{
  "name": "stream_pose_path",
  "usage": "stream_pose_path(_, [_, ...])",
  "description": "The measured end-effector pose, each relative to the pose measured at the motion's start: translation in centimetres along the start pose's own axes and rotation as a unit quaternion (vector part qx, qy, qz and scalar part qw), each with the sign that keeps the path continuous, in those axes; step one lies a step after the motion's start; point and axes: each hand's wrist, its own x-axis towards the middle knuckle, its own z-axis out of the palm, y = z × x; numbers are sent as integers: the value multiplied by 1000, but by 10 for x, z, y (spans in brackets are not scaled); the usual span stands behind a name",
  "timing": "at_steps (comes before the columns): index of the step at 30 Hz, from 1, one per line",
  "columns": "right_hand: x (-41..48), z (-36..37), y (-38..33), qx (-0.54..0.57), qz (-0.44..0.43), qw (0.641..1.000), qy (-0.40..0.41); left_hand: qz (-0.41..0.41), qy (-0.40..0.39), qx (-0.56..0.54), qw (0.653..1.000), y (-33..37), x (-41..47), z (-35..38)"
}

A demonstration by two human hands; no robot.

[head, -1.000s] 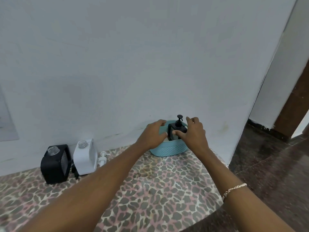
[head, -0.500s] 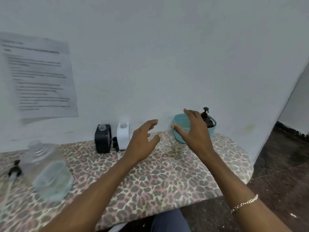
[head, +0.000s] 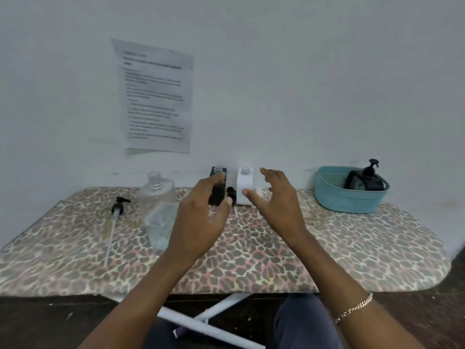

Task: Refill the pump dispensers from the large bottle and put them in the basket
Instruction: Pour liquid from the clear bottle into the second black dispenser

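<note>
Both forearms reach forward over the leopard-print counter (head: 327,248) — left hand (head: 201,217) and right hand (head: 274,202) raised, fingers spread, each grip apart and holding nothing. Beyond them by the wall stand an uncapped black dispenser (head: 218,190) and white dispenser (head: 244,187); the large bottle (head: 159,210) stands just left — the basket (head: 349,200), far right, holds one pump-topped dispenser (head: 367,178).

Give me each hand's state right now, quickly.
Left hand: open, fingers loosely curved, holding nothing.
Right hand: open, fingers spread, holding nothing.
</note>
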Motion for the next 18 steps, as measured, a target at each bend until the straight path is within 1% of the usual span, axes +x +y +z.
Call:
stream_pose_path(4, [4,32,-17,9,11,1000,-27,50,94,46,993,-10,-8,-33])
stream_pose_path(7, [10,56,-30,6,23,999,-47,58,174,75,980,-26,-12,-50])
stream_pose_path(9, [14,70,-34,1,40,998,-54,46,197,85,976,-38,-14,-55])
stream_pose_path(13, [23,110,-32,6,87,994,-63,-65,183,61,979,-67,-21,-58])
stream_pose_path(16, [28,139,-23,2,121,990,-68,-148,145,26,978,-85,-29,-52])
stream_pose_path(18, [32,154,-19,-3,145,986,-82,-181,124,9,976,-96,-33,-47])
